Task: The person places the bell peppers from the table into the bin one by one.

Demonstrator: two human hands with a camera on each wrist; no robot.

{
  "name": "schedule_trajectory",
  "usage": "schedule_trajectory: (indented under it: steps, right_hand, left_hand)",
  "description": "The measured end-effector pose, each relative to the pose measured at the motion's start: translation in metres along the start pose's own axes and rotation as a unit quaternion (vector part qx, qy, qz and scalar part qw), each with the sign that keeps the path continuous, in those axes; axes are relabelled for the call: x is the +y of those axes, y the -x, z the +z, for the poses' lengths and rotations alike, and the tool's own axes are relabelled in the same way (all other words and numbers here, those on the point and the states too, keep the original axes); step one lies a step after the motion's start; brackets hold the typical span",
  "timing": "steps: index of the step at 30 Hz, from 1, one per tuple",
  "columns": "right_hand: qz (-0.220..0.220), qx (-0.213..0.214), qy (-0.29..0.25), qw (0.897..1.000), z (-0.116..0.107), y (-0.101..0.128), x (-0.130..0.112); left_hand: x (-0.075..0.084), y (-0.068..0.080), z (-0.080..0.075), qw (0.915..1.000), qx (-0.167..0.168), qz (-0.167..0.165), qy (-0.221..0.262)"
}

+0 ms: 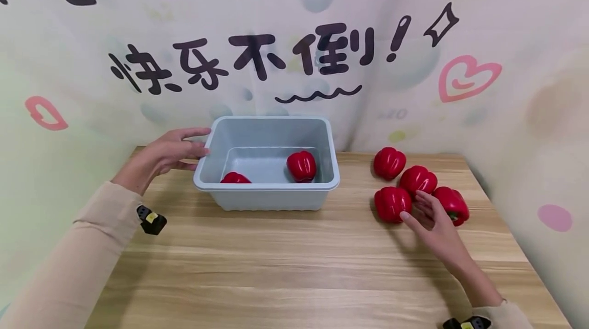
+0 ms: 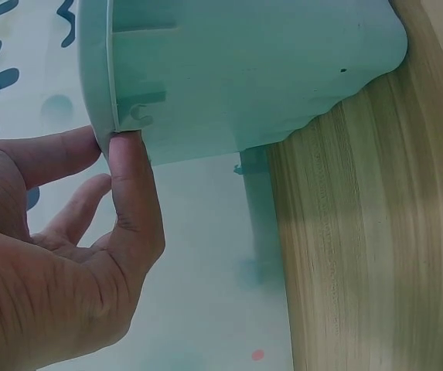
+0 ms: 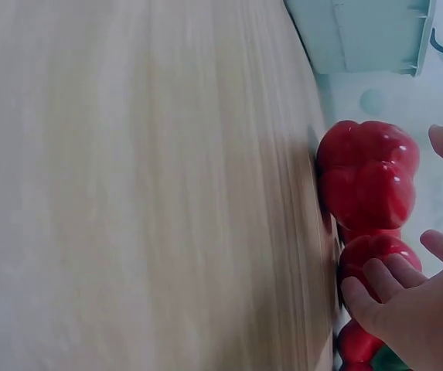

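A light blue plastic bin (image 1: pixel 267 200) stands at the back of the table with two red bell peppers inside, one at the right (image 1: pixel 301 166) and one partly hidden behind the front wall (image 1: pixel 235 178). My left hand (image 1: pixel 170 151) is at the bin's left side; its fingertips (image 2: pixel 132 151) pinch the rim. On the right, my right hand (image 1: pixel 439 232) is spread over a cluster of red bell peppers, nothing gripped. Its thumb is beside the front-left pepper (image 1: pixel 390 204); the others lie behind (image 1: pixel 389 162), in the middle (image 1: pixel 418 179) and at the right (image 1: pixel 453 205).
The wood-grain table (image 1: pixel 276 267) reaches back to a printed cloth wall (image 1: pixel 294 99) right behind the bin. Bare tabletop separates the bin from the pepper cluster. Each wrist wears a small black device (image 1: pixel 152 220).
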State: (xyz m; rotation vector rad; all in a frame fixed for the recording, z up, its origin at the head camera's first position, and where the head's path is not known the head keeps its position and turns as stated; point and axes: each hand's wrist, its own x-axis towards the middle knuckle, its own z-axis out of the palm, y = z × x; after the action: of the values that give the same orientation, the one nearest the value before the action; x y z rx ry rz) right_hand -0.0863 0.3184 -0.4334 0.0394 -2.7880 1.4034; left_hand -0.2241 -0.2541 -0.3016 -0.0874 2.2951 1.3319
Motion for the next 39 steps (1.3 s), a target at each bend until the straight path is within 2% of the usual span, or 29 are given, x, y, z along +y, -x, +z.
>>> schedule_trajectory:
  steps: [12,22,32,39]
  right_hand:
    - [-0.002,0.012,-0.015,1.0,0.02,0.0,0.006]
    - [0.03,0.003,0.017,0.999,0.025,-0.007,-0.001]
    - [0.062,-0.001,0.045,0.997,0.032,-0.025,-0.008]
    - [0.062,0.009,0.053,0.997,0.037,-0.035,-0.014]
  left_hand:
    - [-0.006,0.0,-0.001,1.0,-0.001,-0.003,0.0]
    - [-0.005,0.001,0.001,1.0,0.001,-0.001,-0.005]
    - [-0.002,0.003,0.003,0.9998,0.003,0.012,-0.015]
    - [0.001,0.003,0.003,0.9998,0.004,0.015,-0.015]
